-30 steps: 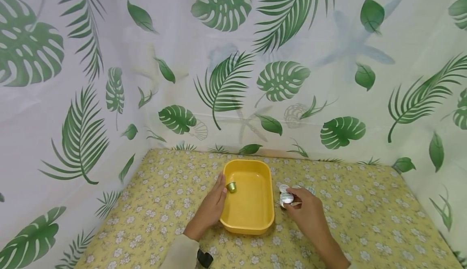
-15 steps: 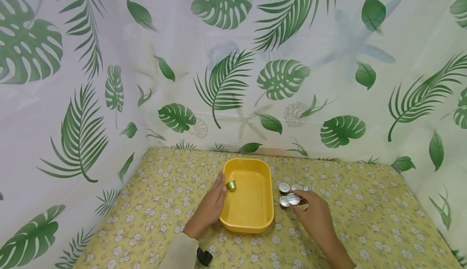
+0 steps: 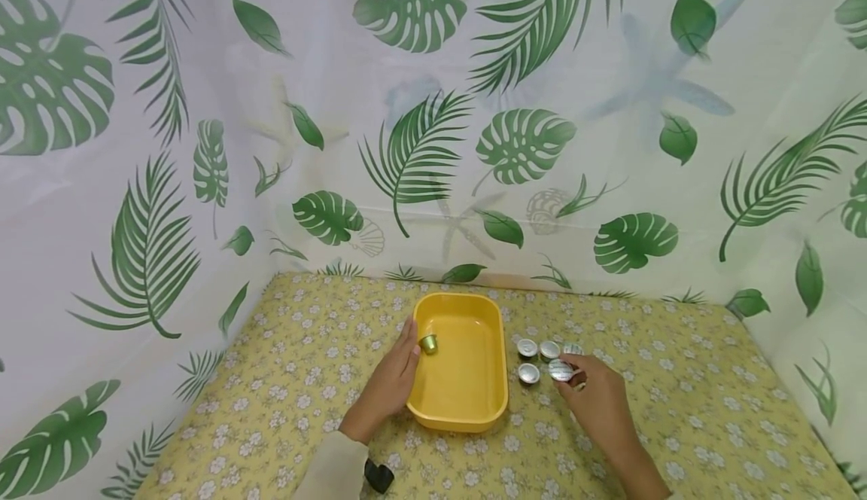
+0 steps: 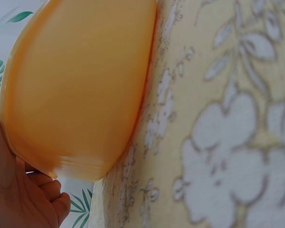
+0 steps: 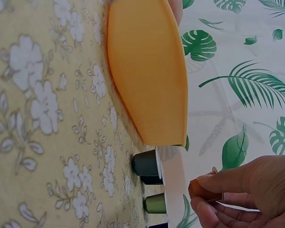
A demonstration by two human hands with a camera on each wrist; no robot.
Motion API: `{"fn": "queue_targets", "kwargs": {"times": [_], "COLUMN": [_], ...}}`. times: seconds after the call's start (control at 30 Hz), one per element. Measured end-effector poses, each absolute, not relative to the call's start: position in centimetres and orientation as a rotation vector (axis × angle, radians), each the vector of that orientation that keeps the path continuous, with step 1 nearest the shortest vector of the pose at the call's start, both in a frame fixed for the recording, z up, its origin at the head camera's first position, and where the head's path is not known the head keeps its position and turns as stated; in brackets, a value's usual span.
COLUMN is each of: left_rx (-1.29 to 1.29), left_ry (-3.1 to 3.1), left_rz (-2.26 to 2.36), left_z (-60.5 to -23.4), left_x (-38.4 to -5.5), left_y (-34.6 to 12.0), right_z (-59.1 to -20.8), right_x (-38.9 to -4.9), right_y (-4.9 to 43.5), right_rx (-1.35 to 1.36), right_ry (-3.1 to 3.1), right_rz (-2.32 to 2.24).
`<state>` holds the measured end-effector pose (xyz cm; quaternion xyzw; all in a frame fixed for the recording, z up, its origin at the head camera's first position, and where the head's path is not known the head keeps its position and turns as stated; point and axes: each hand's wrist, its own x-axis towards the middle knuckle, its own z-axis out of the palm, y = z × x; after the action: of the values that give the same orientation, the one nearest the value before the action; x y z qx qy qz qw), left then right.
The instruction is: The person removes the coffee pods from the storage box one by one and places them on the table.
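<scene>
My right hand pinches a brown coffee capsule between thumb and fingers; its silver lid shows in the head view. Just beyond and left of that hand, several other capsules stand on the cloth, lids up, among them one at the near left and a dark green one. A yellow tub sits to their left, with a green-gold capsule lying inside against the left wall. My left hand holds the tub's left rim, and curled fingertips show in the left wrist view.
Flowered yellow cloth covers the table. A white leaf-print sheet hangs behind it and along both sides. At the left cuff is a black strap.
My right hand has moved rightward with the capsule it holds, uncovering the standing capsules to its left. The left hand and the tub stay in place.
</scene>
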<state>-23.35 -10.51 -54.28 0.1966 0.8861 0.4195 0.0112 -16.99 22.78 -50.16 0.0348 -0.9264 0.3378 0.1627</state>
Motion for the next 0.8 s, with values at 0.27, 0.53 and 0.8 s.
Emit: {"fn": "queue_targets", "kwargs": {"times": [0.27,0.53,0.8], "left_rx": [0.610,0.625,0.630], "left_ry": [2.758,2.760,2.756], "left_rz": [1.321,1.332,1.323], "left_z": [-54.0,-53.9,-54.3], "left_x": [-23.3,-23.5,-23.5], "left_y": [-10.6,-10.6,-10.6], "right_z": [-50.9,-51.0,-51.9], "right_x": [-17.6,-18.1,-18.2], "right_y": [23.1,23.2,23.4], "right_rx": [0.081,0.049,0.006], "right_ry": [-2.687,-2.745,-2.856], "right_rz": [1.018,1.023,1.018]}}
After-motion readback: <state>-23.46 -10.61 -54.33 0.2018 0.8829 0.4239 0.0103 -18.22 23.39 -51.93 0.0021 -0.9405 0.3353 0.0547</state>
